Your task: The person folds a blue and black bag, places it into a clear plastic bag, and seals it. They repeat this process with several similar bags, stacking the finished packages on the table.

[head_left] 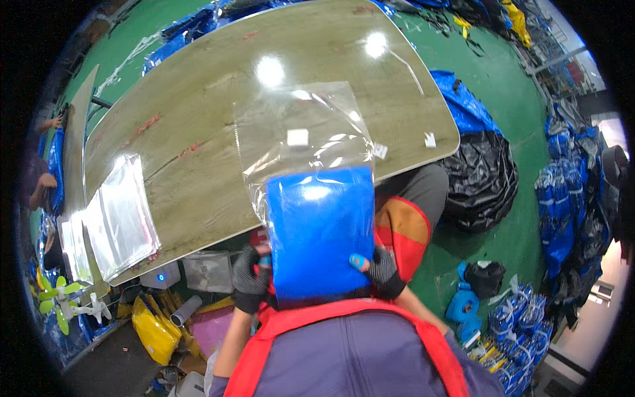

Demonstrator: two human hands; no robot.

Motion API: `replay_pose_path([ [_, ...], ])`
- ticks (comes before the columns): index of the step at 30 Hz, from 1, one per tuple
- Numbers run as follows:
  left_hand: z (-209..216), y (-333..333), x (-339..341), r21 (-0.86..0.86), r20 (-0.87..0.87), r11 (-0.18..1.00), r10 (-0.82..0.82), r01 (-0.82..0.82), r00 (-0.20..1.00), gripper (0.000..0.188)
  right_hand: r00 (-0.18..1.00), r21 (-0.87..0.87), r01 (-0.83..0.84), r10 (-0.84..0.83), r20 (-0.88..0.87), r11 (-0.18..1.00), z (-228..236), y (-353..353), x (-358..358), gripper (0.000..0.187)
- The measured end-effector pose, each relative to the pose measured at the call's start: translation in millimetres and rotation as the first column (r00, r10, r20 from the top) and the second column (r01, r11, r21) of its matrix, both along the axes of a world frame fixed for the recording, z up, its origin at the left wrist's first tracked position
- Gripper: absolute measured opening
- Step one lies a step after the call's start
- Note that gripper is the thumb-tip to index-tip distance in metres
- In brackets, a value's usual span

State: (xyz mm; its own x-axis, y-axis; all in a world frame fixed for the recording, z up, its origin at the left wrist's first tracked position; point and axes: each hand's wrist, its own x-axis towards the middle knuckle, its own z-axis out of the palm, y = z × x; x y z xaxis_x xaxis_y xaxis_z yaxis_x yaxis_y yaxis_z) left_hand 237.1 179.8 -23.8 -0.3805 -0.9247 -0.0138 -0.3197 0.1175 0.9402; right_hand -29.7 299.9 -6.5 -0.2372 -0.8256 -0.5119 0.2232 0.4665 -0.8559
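A folded blue sheet (pixel 322 238), flat and roughly square, is between my two hands at the table's near edge. My left hand (pixel 251 274), in a dark fingerless glove, grips its lower left edge. On the lower right edge, my right hand (pixel 380 270) presses its thumb, with blue tape round it, against the front; the other fingers are hidden behind. A clear plastic bag (pixel 264 142) stretches from the sheet over the tabletop (pixel 198 92). The sheet's far end appears to be inside the bag, though how deep I cannot tell.
A stack of clear bags (pixel 122 215) lies at the table's left end, near a green-bladed fan (pixel 58 298). To the right stands a large black and blue bundle (pixel 479 178). Blue tied packs (pixel 519 337) and blue tape rolls (pixel 463 306) are at lower right. Another person's hand (pixel 47 180) shows far left.
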Motion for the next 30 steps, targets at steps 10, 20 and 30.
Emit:
replay_pose_path([
  [10,28,-36,-27,0.718,-0.286,0.689,0.165,0.097,0.944,0.071,0.982,-0.154,-0.162,0.175,0.074,0.975,31,-40,-26,0.086],
  [20,34,0,3,0.764,-0.363,0.582,0.031,0.278,0.931,0.098,0.895,0.123,-0.445,0.442,0.053,0.887,9,10,-14,0.106],
  [30,8,49,-11,0.408,-0.209,0.894,-0.106,0.186,0.972,0.074,0.978,-0.001,0.033,-0.032,-0.208,0.999,-3,1,8,0.073],
])
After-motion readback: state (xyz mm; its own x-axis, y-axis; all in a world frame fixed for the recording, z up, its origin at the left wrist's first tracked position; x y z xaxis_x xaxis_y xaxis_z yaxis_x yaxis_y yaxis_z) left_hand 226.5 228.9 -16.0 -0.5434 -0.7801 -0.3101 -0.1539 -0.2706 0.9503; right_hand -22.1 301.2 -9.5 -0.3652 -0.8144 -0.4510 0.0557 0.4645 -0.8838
